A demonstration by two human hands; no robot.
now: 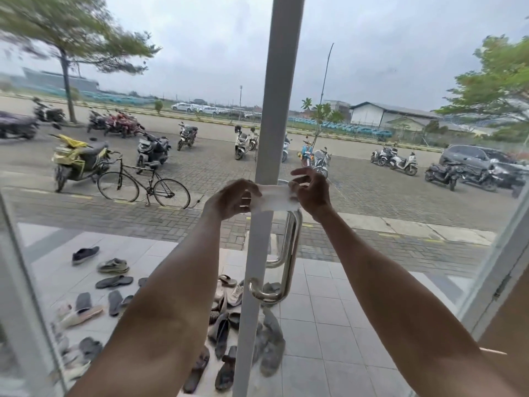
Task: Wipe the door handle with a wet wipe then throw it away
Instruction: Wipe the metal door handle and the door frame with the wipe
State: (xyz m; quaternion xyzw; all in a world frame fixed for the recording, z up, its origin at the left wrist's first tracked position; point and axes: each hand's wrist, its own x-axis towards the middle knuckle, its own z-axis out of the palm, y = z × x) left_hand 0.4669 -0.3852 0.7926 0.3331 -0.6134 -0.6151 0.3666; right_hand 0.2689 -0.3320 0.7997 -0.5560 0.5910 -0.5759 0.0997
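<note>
Both hands are raised at the glass door: the left hand (233, 199) and the right hand (310, 190) each pinch one end of the wet wipe (276, 197), stretching it flat between them in front of the top of the door handle (289, 247). The steel bar below the wipe is bare, so wiping looks barely begun or about to start. Judging from this, the wiping and the throwing away both remain.
</note>
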